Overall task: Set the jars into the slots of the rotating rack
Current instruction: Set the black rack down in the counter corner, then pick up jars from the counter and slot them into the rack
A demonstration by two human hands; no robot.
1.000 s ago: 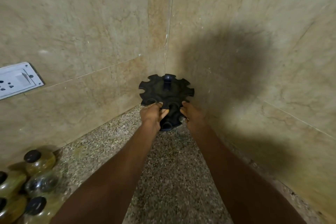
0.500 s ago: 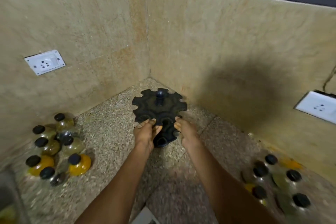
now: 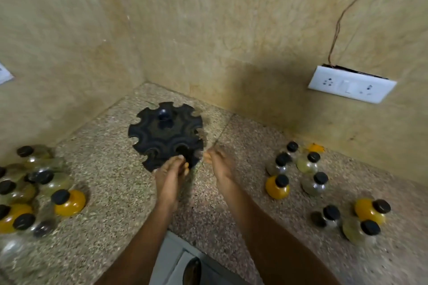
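Left hand (image 3: pixel 170 177): fingers curled onto the near rim of the black rack (image 3: pixel 165 133), apparently gripping its edge; contact partly blurred. Right hand (image 3: pixel 218 164): just beside the rack's right edge, fingers loosely bent, holding nothing, not clearly touching. Rack stands on the speckled counter (image 3: pixel 111 169) near the wall corner; every slot visible is empty, centre knob (image 3: pixel 164 113) upright.

Jars: one cluster on the left (image 3: pixel 41 188), one on the right (image 3: pixel 322 188), both well apart from the rack, none slotted yet. Round clear bodies, black caps; some hold yellow contents.

Judgement: jars likely glass, so rigid, smooth, breakable, moderately heavy when full. Take each at the capped neck, which probably seats in a rim notch. Rack looks like stiff plastic, light; steady it while loading
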